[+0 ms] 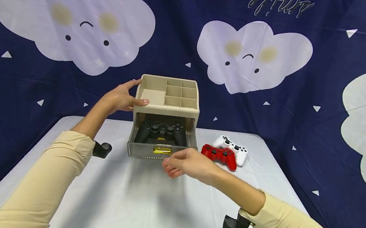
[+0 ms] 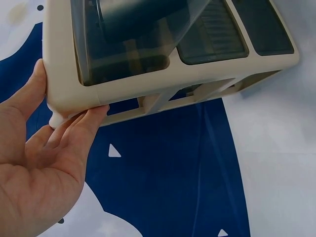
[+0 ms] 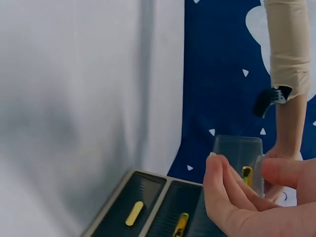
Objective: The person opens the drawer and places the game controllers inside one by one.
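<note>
A cream desktop drawer organizer (image 1: 166, 110) stands on the table, its top divided into compartments. Its smoky clear top drawer (image 1: 141, 149), with a gold handle (image 1: 162, 150), is pulled out. Inside the drawer lies a black game controller (image 1: 162, 132). My left hand (image 1: 122, 97) grips the organizer's upper left side, thumb and fingers spread round the corner (image 2: 54, 138). Just in front of the drawer's right part is my right hand (image 1: 189, 164), fingers loosely bent. In the right wrist view a gap shows between thumb and fingers (image 3: 237, 190), with the drawer behind.
Right of the organizer, a red game controller (image 1: 220, 155) overlaps a white game controller (image 1: 233, 147). Lower drawers with gold handles (image 3: 134, 214) show in the right wrist view. A dark blue cloud-patterned cloth (image 1: 175, 34) hangs behind the white table (image 1: 108, 203).
</note>
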`<state>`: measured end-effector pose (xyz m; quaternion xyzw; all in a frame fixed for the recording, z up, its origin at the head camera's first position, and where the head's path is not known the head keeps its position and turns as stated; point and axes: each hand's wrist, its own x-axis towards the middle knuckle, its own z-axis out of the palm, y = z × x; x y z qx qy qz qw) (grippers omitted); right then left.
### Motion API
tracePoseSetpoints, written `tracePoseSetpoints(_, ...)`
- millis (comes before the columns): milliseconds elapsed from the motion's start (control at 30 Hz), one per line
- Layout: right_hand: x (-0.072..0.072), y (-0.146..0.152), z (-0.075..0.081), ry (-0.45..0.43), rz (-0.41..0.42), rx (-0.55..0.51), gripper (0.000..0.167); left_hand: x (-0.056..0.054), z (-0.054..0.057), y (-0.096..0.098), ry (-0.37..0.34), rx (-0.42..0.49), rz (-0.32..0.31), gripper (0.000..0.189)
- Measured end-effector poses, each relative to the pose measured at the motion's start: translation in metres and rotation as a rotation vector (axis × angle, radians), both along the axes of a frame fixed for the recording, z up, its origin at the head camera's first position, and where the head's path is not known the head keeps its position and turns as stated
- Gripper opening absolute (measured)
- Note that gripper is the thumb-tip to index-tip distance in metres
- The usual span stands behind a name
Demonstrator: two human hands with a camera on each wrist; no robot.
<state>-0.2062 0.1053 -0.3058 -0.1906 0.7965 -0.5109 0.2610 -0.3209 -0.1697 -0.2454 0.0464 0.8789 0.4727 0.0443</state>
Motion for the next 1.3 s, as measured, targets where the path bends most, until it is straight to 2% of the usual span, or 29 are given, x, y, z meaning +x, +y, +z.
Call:
tracePoseSetpoints(400,-0.004,-0.006,-0.012,-0.023,-0.089,-0.155,0.032,0.001,0.000,-0.001,-0.007,0.013,0.003,0.100)
tracePoseSetpoints(1067,-0.006,-0.010,-0.010,-0.070,-0.175,-0.217,0.033,-0.001,0.001,0.001,-0.007,0.004,-0.002,0.100)
tracePoseSetpoints(1300,-0.013,-0.012,-0.009,-0.070,-0.206,-0.226,0.035,0.000,0.000,0.000,-0.018,-0.005,0.001,0.101)
